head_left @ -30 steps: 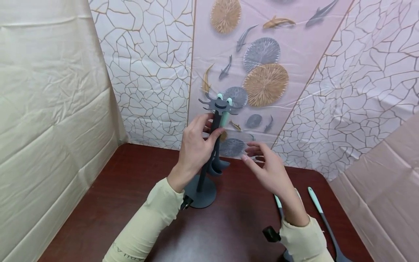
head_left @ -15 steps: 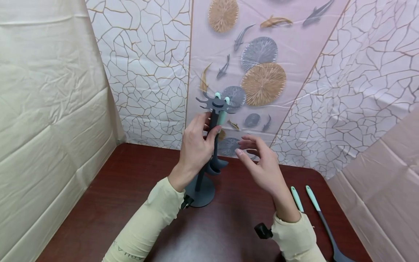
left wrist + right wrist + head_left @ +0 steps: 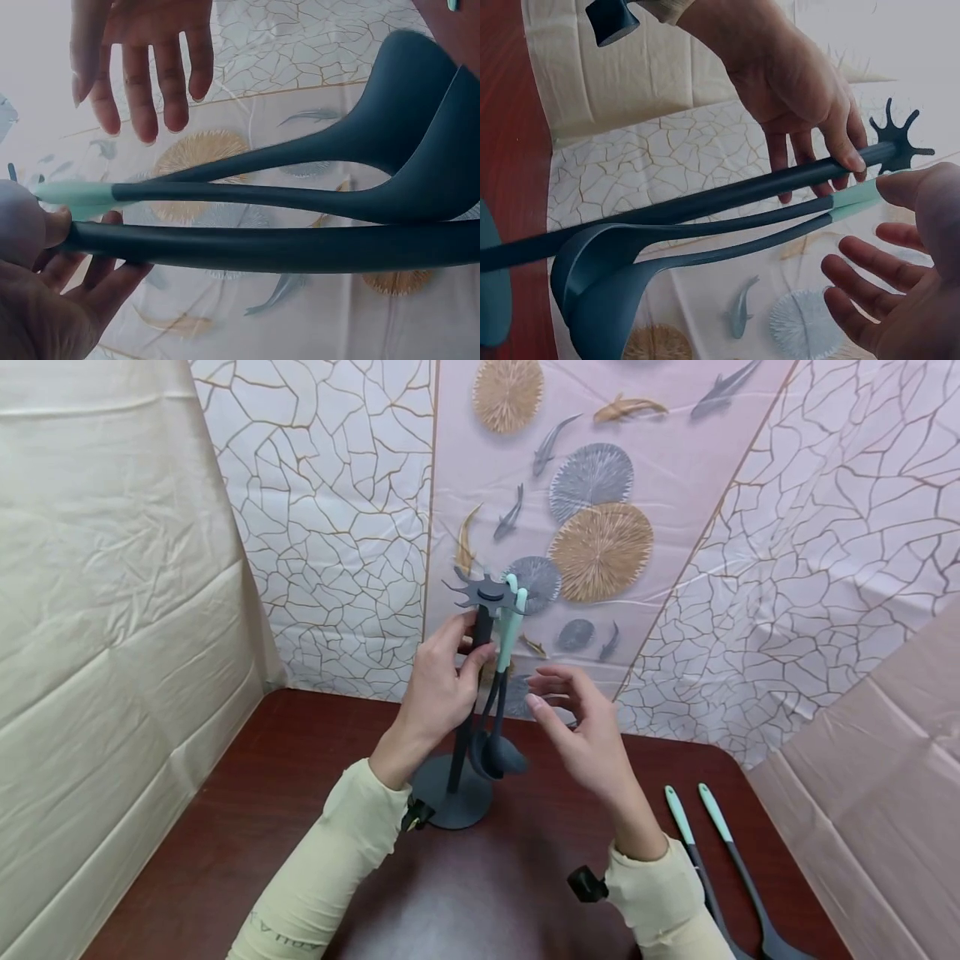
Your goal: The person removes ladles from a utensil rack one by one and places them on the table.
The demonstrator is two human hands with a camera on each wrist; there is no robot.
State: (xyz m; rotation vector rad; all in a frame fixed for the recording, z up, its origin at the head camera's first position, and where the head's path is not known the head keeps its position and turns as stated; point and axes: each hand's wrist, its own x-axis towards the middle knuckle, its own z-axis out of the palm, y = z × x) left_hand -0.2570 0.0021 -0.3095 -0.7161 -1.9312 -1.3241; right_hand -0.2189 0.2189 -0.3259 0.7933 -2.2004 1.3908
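Observation:
A dark grey utensil stand (image 3: 457,768) with a round base and a star-shaped hook top stands upright in the head view. My left hand (image 3: 435,685) grips its pole just below the hooks, thumb on one side and fingers round the other. Two dark ladles (image 3: 607,300) with mint-green handles hang from the hooks on the right side, bowls down and close together. My right hand (image 3: 577,718) hovers to the right of the ladles, fingers loosely bent and holding nothing. The right wrist view shows its thumb (image 3: 904,187) close by the mint handles; whether it touches them I cannot tell.
Two long utensils with mint handles, a left one (image 3: 678,814) and a right one (image 3: 716,814), lie on the brown table (image 3: 300,827) at the right. Their dark heads are partly cut off. A patterned cloth (image 3: 337,527) hangs behind the table.
The hook top has turned, bringing the hanging ladles round to the right and nearer me. My right hand has moved left toward them. My left hand stays on the pole.

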